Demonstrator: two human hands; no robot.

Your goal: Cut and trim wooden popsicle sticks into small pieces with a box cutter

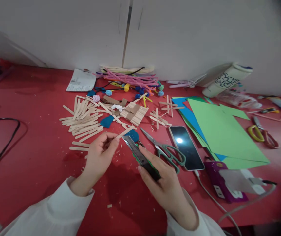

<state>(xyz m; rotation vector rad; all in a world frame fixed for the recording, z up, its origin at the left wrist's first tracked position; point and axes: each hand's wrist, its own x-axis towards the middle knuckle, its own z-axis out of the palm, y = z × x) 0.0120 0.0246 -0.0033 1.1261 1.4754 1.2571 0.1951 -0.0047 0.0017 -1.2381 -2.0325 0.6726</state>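
Pinched in my left hand [103, 155] is a popsicle stick [125, 132], its free end angled up to the right. My right hand [163, 180] is wrapped round a box cutter [140, 155] with a dark green-edged handle. The cutter's blade end is close to the stick; whether they touch I cannot tell. Small wood chips [109, 206] lie scattered on the red table below. A pile of popsicle sticks [85, 118] spreads out left of my hands. Just beyond them lies a taped raft of sticks [134, 113].
Green-handled scissors [171, 154] and a phone [187, 147] with a cable lie right of the cutter. Coloured paper sheets [224, 127], a purple power bank [219, 178] and more scissors [263, 132] sit farther right. Pipe cleaners [130, 78] and a tumbler [226, 80] are by the wall.
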